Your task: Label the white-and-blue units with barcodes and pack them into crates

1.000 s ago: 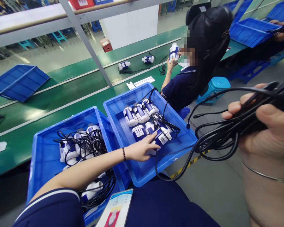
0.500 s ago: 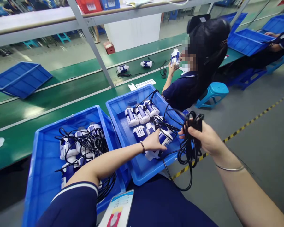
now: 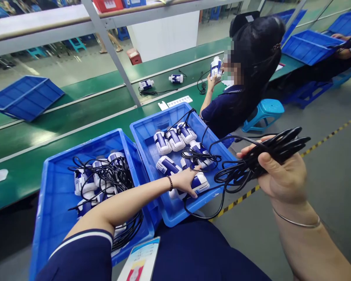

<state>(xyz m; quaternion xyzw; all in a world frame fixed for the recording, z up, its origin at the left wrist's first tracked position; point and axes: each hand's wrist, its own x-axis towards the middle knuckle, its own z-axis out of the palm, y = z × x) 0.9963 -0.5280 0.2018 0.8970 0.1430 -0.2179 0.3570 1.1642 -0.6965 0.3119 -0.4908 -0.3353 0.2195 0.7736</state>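
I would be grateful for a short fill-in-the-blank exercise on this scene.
The right hand holds a bundle of ____ cables.
The left hand reaches into a ____ crate.
The beaded bracelet is on the ____ wrist.
The floor tape has black and ____ stripes.

Missing words: black; blue; left; yellow.

Both blue bins look like smooth plastic. The counter has a glossy green surface; the sleeve is matt cloth, and the dark cords seem rubbery or plastic.
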